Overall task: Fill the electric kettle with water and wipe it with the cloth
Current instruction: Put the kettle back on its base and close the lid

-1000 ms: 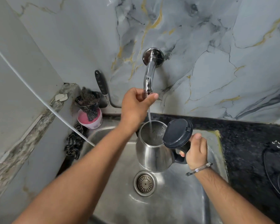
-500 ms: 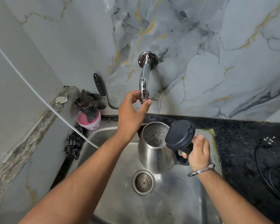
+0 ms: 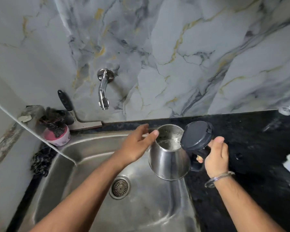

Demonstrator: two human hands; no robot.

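Right hand grips the kettle handle at the sink's right edge, left hand open, empty; keep it level, lid up.

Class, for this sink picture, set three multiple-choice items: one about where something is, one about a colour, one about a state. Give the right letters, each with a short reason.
1. Where is the kettle?
A. directly under the tap
B. over the right side of the sink, right of the tap
C. standing on the counter

2. What colour is the kettle's lid?
A. dark, near black
B. white
C. red

3. What state is the tap in?
A. running
B. no water coming out
C. covered by a cloth

Answers:
1 B: the right hand holds the kettle by its handle near the right wall of the sink, while the tap is mounted further left.
2 A: the lid, flipped open, looks dark against the steel body.
3 B: no stream shows below the spout, and the left hand is off it, next to the kettle's rim.
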